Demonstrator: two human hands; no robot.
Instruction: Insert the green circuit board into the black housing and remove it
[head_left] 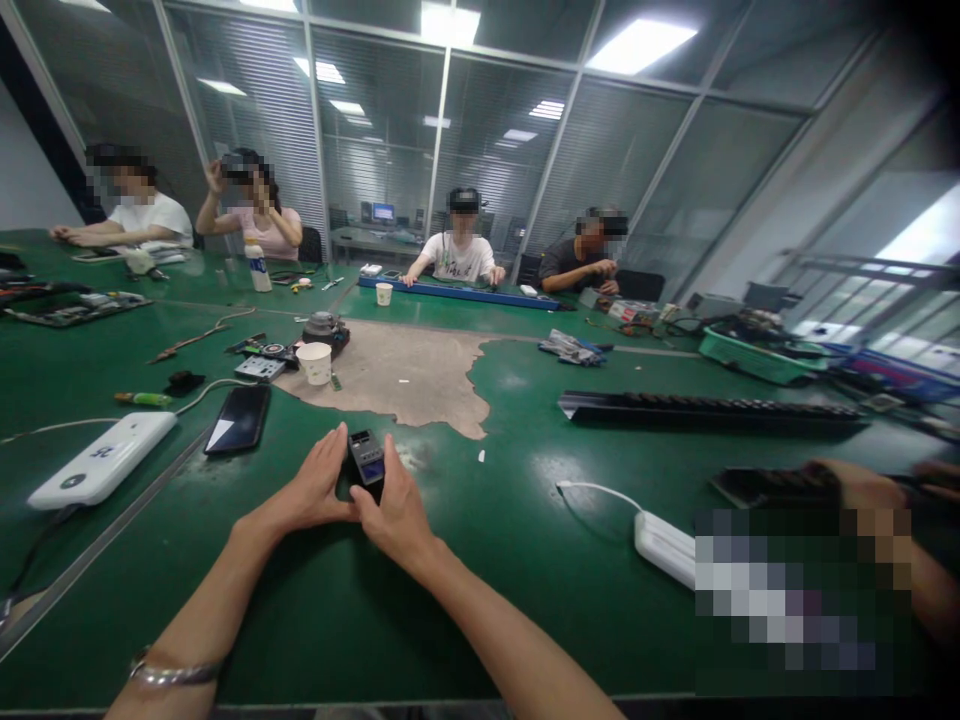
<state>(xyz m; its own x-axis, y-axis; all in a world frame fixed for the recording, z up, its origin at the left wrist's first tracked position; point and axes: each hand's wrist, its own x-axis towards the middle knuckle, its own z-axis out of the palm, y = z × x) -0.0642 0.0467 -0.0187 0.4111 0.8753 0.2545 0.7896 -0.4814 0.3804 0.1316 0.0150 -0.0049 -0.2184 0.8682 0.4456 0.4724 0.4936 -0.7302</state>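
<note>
A small black device point(366, 458) with a little screen stands on the green table point(300, 600), between my two hands. My left hand point(319, 482) lies along its left side, fingers together and thumb stretched towards the near side. On the right side, my right hand point(394, 500) presses against the device, with its thumb at the near edge. Both hands hold it from the sides. A black phone point(238, 418) lies to the left of my left hand, beside a white power bank point(105, 460).
A paper cup point(315, 364) and small parts stand ahead on the left. A long black strip point(705, 411) and a white power strip point(664, 548) lie right. A person's hand point(862, 492) is at far right. Several people sit across the table.
</note>
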